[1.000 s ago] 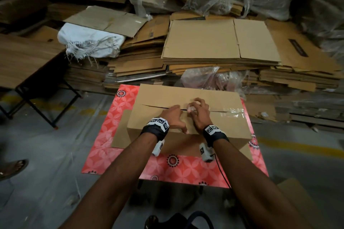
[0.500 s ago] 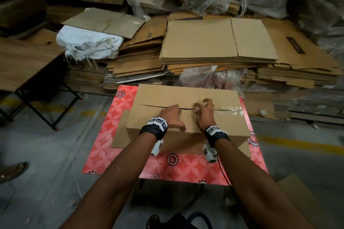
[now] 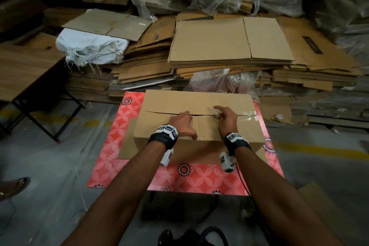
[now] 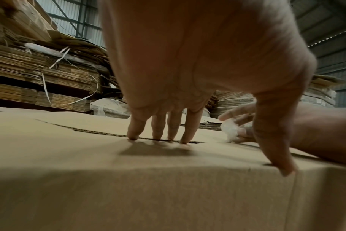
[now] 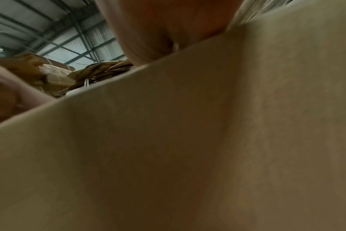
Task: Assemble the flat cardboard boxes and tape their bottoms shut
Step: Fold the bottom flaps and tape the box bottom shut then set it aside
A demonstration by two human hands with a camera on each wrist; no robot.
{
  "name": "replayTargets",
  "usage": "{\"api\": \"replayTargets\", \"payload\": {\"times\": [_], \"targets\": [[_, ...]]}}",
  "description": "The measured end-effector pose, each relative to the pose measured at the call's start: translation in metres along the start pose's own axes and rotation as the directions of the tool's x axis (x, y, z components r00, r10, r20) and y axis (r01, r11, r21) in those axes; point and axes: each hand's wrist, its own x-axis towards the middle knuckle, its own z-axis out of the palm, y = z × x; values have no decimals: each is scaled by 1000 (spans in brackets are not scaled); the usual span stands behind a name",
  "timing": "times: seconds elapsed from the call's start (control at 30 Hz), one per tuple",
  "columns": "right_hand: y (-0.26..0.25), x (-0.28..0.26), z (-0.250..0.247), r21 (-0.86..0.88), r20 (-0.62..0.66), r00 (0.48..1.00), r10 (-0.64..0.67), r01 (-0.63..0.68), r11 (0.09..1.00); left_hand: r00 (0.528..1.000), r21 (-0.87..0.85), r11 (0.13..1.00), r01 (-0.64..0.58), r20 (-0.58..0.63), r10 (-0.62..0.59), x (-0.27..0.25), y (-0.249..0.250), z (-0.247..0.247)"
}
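We see the plain brown cardboard box (image 3: 197, 118) standing on the red, flower-patterned worktop (image 3: 179, 177), its two long flaps folded down so that they meet in a seam (image 3: 159, 113) running left to right across the upper face. A strip of clear, shiny tape (image 3: 244, 116) covers the right part of that seam, while the left part lies bare and slightly gapped. Our left hand (image 3: 182, 125) rests on the box with straight fingers (image 4: 185, 132) pressing their tips along the seam and the thumb reaching down to the near top edge. Our right hand (image 3: 225, 119) sits just beside it, at the inner end of the taped stretch, and pinches a small crumpled wad of clear tape (image 4: 229, 129) with its curled fingers while the forefinger points outward. In the right wrist view only the box wall and the heel of the hand show. Beyond the worktop lie stacks of flat brown cardboard sheets (image 3: 229, 44), a white frayed woven sack (image 3: 91, 48) and crumpled clear plastic wrap (image 3: 225, 82), all on the grey concrete floor (image 3: 50, 166).
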Motion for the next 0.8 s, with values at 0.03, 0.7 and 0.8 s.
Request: {"api": "replayTargets", "payload": {"times": [0.03, 0.7, 0.8], "targets": [[-1, 0, -1, -42, 27, 999, -33, 34, 999, 1000, 2, 1000, 3, -1, -3, 0, 1, 0], [-8, -10, -8, -430, -35, 995, 98, -103, 897, 999, 47, 999, 3, 43, -5, 3, 7, -2], [-5, -5, -10, -305, -35, 993, 116, -121, 945, 999, 95, 995, -3, 51, -1, 5, 14, -1]]}}
